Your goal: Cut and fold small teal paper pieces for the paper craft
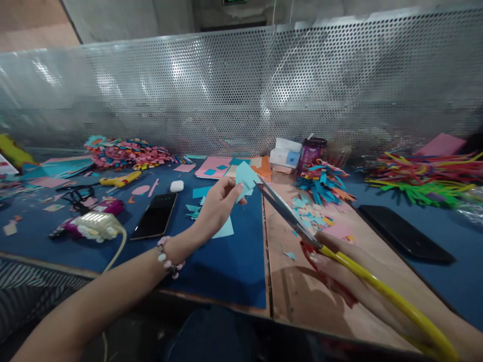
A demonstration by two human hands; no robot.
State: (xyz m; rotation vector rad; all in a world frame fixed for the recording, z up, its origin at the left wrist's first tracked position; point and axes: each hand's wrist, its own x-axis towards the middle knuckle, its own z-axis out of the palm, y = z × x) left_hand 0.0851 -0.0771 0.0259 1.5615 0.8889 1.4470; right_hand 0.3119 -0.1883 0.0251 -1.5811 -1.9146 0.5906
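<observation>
Between thumb and fingers, my left hand (222, 201) pinches a small light-blue piece of paper (246, 174) above the table. My right hand (339, 266) is closed around scissors (287, 212) with one yellow and one red handle. Their blades point up and left, the tips at the right edge of the paper. Whether the blades touch the paper I cannot tell. Under my left hand lies a pale blue sheet (225, 229), with small teal paper cuttings (193, 211) to its left. Light-blue and pink scraps (311, 213) are scattered on the brown board beyond the scissors.
A black phone (155, 216), a white earbud case (177, 186), a yellow glue gun (121, 179) and a corded power strip (96, 225) lie left. Right are a dark flat case (405, 232) and colourful strips (422, 173). Perforated metal (234, 90) closes off the back.
</observation>
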